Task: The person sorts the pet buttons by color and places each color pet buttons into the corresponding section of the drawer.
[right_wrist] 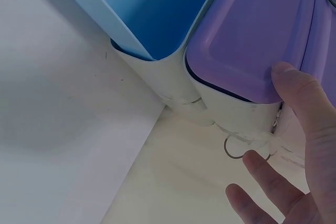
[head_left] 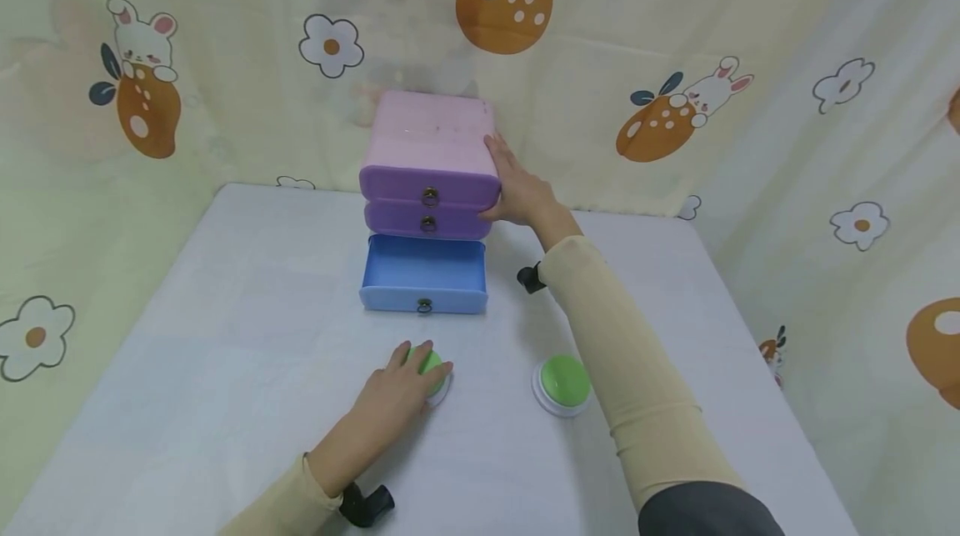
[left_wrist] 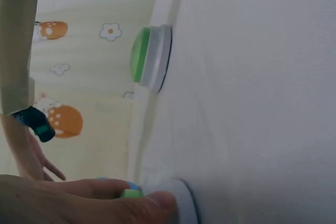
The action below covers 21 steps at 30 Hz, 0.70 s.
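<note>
A small drawer cabinet with a pink top (head_left: 435,132) stands at the back of the table. Its two purple drawers (head_left: 431,219) are closed; the blue bottom drawer (head_left: 425,298) is pulled out, with nothing seen inside. My right hand (head_left: 521,190) is at the cabinet's right side. In the right wrist view its thumb (right_wrist: 294,85) touches a purple drawer front (right_wrist: 247,40), while other fingers (right_wrist: 273,182) stretch out past the side. My left hand (head_left: 393,394) rests with spread fingers over a green push button (head_left: 431,363), partly hiding it.
Another green button (head_left: 565,380) on a white base sits to the right, close to my right forearm. A white cloth covers the table (head_left: 247,311). Behind it hangs a patterned curtain (head_left: 247,102). Each wrist carries a black camera mount (head_left: 366,506).
</note>
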### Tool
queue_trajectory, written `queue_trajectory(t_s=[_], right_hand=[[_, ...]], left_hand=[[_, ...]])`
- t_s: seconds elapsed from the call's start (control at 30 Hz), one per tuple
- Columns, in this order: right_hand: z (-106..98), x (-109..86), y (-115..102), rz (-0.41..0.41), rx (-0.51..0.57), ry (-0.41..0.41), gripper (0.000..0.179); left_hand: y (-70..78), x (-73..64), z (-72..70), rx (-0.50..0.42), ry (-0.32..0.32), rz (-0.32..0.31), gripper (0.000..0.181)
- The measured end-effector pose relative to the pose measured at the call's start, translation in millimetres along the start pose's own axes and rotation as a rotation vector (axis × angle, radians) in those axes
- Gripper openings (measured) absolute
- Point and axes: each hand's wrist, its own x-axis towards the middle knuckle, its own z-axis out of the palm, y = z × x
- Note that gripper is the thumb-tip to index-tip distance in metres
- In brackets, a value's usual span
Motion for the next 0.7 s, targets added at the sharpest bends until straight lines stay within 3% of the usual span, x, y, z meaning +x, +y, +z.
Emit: queue_trajectory(t_s=[0.2,0.4,0.7], right_hand=[[-1.3,0.8,0.1,0.001,-0.001,-0.005,0.127],[-0.6,1.0,-0.3,0.001,-0.001,-0.007,0.127],[0.2,0.8,0.4,-0.006,0.008,0.003,0.127]], left_hand=[[0.2,6.5,-5.0,-0.043,-0.045,0.019,0.053],[0.3,9.5,-6.8,-0.066,-0.089,-0.002,0.048],[1.1,8.1,-9.1,-0.027,-0.044,0.007,0.047]])
